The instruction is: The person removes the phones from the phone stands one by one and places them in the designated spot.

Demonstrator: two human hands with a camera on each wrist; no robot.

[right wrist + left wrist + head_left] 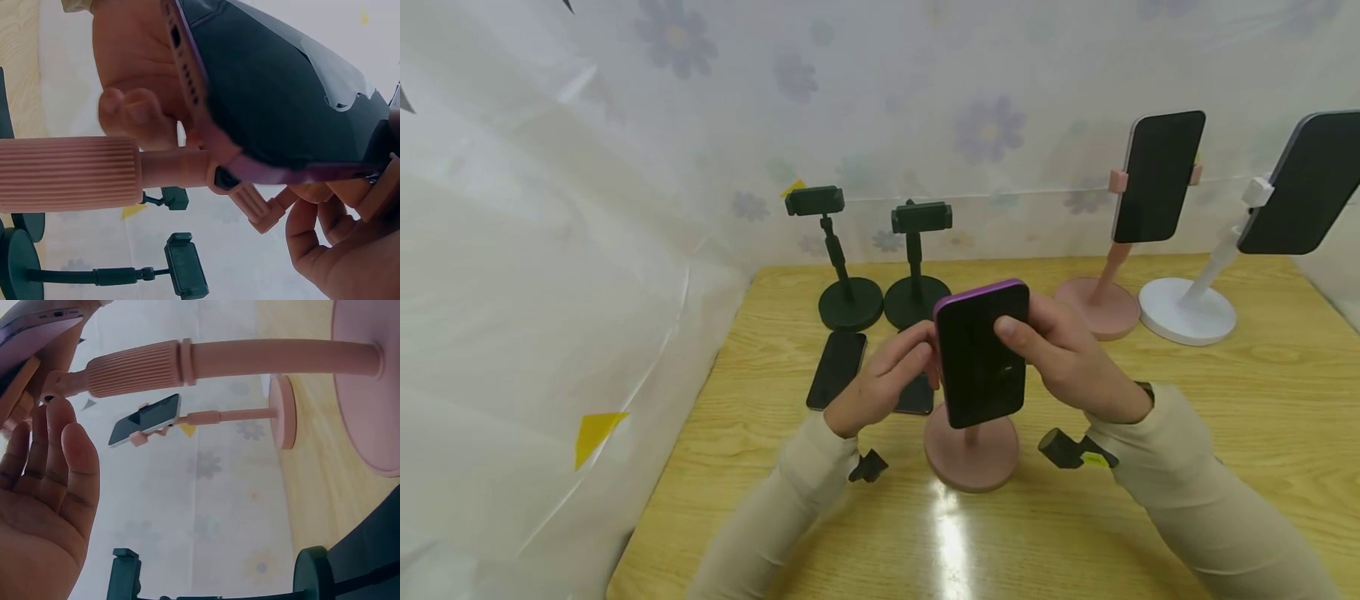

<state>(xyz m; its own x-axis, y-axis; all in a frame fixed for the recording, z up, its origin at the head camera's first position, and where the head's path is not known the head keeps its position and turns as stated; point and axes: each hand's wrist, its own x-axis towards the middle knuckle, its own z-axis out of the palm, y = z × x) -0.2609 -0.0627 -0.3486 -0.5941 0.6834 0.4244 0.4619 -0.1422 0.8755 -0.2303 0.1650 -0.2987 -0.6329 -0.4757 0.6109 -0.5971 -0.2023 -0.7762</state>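
Note:
A purple-edged phone (981, 358) stands tilted in front of me at the head of a pink phone stand (972, 458). My right hand (1078, 358) grips the phone by its right side, thumb on the dark screen. In the right wrist view, that hand's fingers (306, 231) curl behind the stand's clamp arm (265, 215). My left hand (883, 379) is at the phone's left edge. The left wrist view shows its fingers (56, 450) nearly straight, fingertips right at the stand's pivot joint (56, 384). The phone hides most of the clamp in the head view.
Two dark green stands (850, 304) with bare clamps stand behind. Two dark phones (837, 367) lie flat before them, one partly covered by my left hand. At the back right, a pink stand (1093, 308) and a white stand (1187, 312) each hold a phone.

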